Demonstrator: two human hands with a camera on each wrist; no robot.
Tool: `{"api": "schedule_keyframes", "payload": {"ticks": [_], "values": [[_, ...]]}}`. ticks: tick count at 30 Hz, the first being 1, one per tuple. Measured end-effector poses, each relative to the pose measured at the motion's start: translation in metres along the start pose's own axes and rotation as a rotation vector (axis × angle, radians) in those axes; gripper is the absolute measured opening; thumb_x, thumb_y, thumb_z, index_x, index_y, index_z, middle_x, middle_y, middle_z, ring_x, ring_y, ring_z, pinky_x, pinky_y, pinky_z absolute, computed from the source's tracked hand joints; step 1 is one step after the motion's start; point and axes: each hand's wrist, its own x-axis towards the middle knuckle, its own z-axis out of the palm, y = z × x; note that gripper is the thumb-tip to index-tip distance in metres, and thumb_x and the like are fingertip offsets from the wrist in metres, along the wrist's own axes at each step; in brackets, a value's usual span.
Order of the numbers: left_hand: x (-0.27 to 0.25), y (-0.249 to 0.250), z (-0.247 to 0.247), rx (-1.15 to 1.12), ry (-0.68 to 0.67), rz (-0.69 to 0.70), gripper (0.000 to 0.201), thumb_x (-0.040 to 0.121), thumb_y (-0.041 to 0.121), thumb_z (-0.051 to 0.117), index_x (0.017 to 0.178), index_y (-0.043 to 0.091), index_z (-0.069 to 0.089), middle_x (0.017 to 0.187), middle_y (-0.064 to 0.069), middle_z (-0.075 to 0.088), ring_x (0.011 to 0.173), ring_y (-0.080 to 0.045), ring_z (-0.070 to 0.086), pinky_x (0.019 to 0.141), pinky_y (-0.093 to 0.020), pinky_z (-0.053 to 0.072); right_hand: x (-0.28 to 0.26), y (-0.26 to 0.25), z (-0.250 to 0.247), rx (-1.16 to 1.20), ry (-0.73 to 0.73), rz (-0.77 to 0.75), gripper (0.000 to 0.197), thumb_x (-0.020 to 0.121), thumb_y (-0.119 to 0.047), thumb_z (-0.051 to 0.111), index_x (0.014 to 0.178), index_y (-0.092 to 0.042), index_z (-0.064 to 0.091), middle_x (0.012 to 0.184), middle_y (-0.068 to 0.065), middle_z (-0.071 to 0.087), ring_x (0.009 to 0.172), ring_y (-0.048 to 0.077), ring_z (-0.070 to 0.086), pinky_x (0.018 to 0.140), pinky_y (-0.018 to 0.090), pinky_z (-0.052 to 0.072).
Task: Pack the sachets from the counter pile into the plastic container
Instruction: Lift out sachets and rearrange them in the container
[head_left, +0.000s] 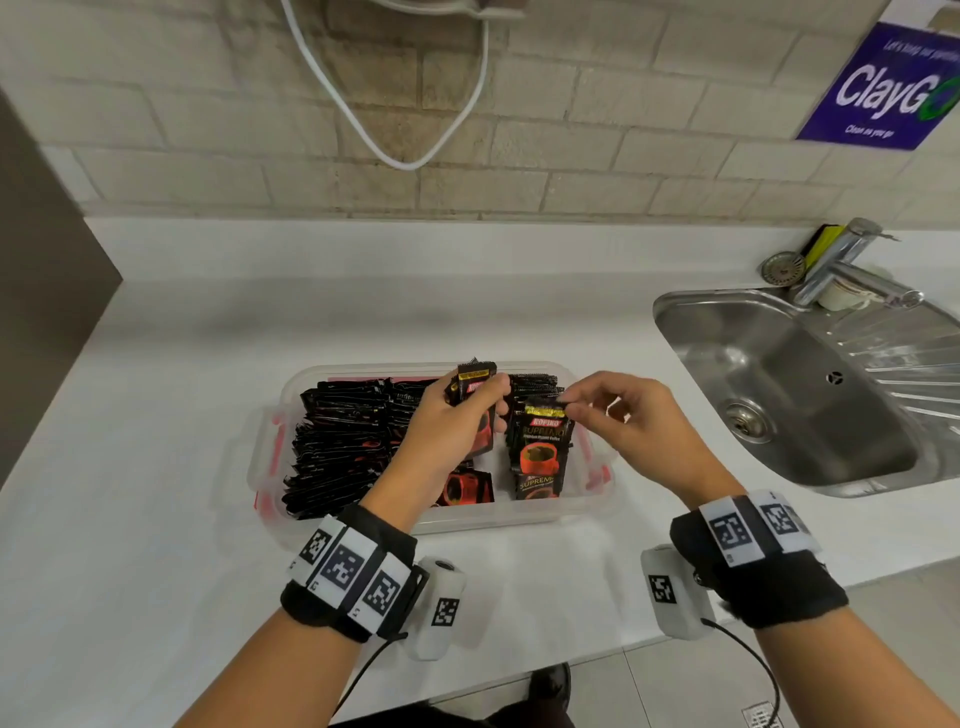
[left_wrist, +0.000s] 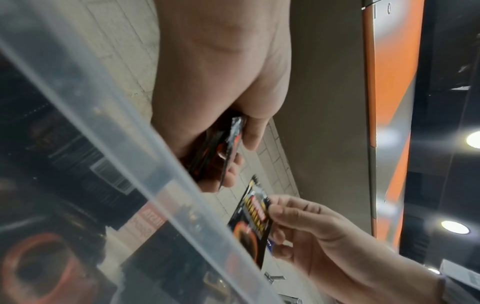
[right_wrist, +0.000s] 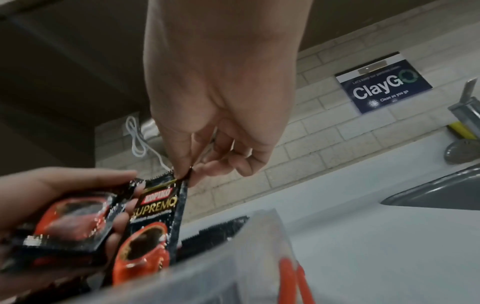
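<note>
Fingers (head_left: 574, 410) pinch a sachet (head_left: 540, 441) above the container (head_left: 519, 519), sink (head_left: 779, 384) rightward.

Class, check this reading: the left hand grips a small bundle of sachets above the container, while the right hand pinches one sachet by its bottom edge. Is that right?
One detail is wrong. The right hand pinches the single sachet by its top edge, not the bottom; the right wrist view shows this. The left hand does grip a bundle of sachets above the container.
</note>
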Motion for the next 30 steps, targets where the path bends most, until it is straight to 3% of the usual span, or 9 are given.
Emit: {"api": "schedule_keyframes", "payload": {"ticks": [5, 10, 14, 17, 21, 25, 28, 30], "values": [[-0.001, -0.001, 0.006, 0.06, -0.108, -0.087, 0.025, 0.099, 0.032, 0.062, 0.099, 0.008, 0.069, 0.083, -0.006, 0.067, 0.076, -0.018, 0.066, 0.085, -0.039, 0.058, -0.012, 0.013, 0.016, -0.177, -0.121, 0.018, 0.022, 0.081, -0.005, 0.078, 0.082, -0.027, 0.076, 0.08, -0.014, 0.065, 0.077, 0.003, 0.055, 0.06, 0.012, 0.047], [-0.003, -0.004, 0.011, 0.374, -0.265, -0.144, 0.018, 0.101, 0.036, 0.056, 0.095, 0.021, 0.063, 0.085, 0.003, 0.067, 0.077, -0.016, 0.068, 0.089, -0.048, 0.058, -0.014, 0.015, 0.021, -0.295, -0.111, -0.008, 0.021, 0.077, -0.001, 0.079, 0.084, -0.02, 0.075, 0.082, -0.006, 0.06, 0.078, -0.003, 0.049, 0.068, 0.011, 0.036], [-0.002, -0.007, 0.015, 0.497, -0.287, -0.123, 0.019, 0.101, 0.042, 0.053, 0.088, 0.03, 0.06, 0.084, 0.009, 0.067, 0.081, -0.015, 0.068, 0.093, -0.044, 0.054, -0.01, 0.01, 0.02, -0.342, -0.149, -0.015, 0.027, 0.078, -0.007, 0.077, 0.1, -0.022, 0.071, 0.095, -0.001, 0.056, 0.089, 0.002, 0.046, 0.077, 0.014, 0.036], [-0.002, -0.008, 0.017, 0.521, -0.312, -0.117, 0.024, 0.101, 0.041, 0.053, 0.084, 0.028, 0.061, 0.085, 0.006, 0.066, 0.087, -0.017, 0.065, 0.094, -0.043, 0.051, -0.01, 0.008, 0.023, -0.332, -0.148, -0.015, 0.023, 0.081, -0.008, 0.074, 0.099, -0.022, 0.07, 0.1, 0.002, 0.055, 0.096, 0.013, 0.047, 0.083, 0.021, 0.04], [0.001, -0.008, 0.013, 0.517, -0.282, -0.104, 0.028, 0.101, 0.04, 0.053, 0.092, 0.018, 0.066, 0.089, -0.002, 0.068, 0.085, -0.017, 0.064, 0.086, -0.037, 0.051, -0.011, 0.009, 0.024, -0.311, -0.152, -0.005, 0.019, 0.081, -0.007, 0.073, 0.093, -0.022, 0.072, 0.098, 0.001, 0.056, 0.096, 0.01, 0.049, 0.081, 0.02, 0.039], [0.003, -0.006, 0.006, 0.446, -0.205, -0.06, 0.023, 0.099, 0.04, 0.058, 0.101, 0.02, 0.069, 0.086, 0.006, 0.074, 0.08, -0.006, 0.07, 0.081, -0.03, 0.056, -0.009, 0.007, 0.021, -0.261, -0.137, -0.026, 0.023, 0.083, -0.005, 0.07, 0.091, -0.027, 0.07, 0.096, 0.0, 0.058, 0.092, 0.005, 0.051, 0.077, 0.018, 0.041], [0.003, -0.003, 0.005, 0.454, -0.167, 0.022, 0.019, 0.097, 0.039, 0.062, 0.101, 0.024, 0.072, 0.079, 0.007, 0.075, 0.07, -0.001, 0.068, 0.065, -0.015, 0.053, -0.006, 0.001, 0.021, -0.206, -0.093, -0.055, 0.027, 0.083, -0.003, 0.069, 0.102, -0.022, 0.068, 0.096, 0.0, 0.059, 0.088, 0.009, 0.054, 0.075, 0.021, 0.044], [0.002, -0.002, 0.004, 0.471, -0.163, 0.061, 0.016, 0.096, 0.04, 0.065, 0.096, 0.027, 0.073, 0.076, 0.013, 0.074, 0.067, 0.004, 0.067, 0.055, -0.008, 0.045, -0.004, -0.005, 0.021, -0.139, -0.066, -0.059, 0.032, 0.086, -0.008, 0.07, 0.113, -0.025, 0.065, 0.101, -0.003, 0.062, 0.085, 0.011, 0.057, 0.072, 0.018, 0.045]]}}
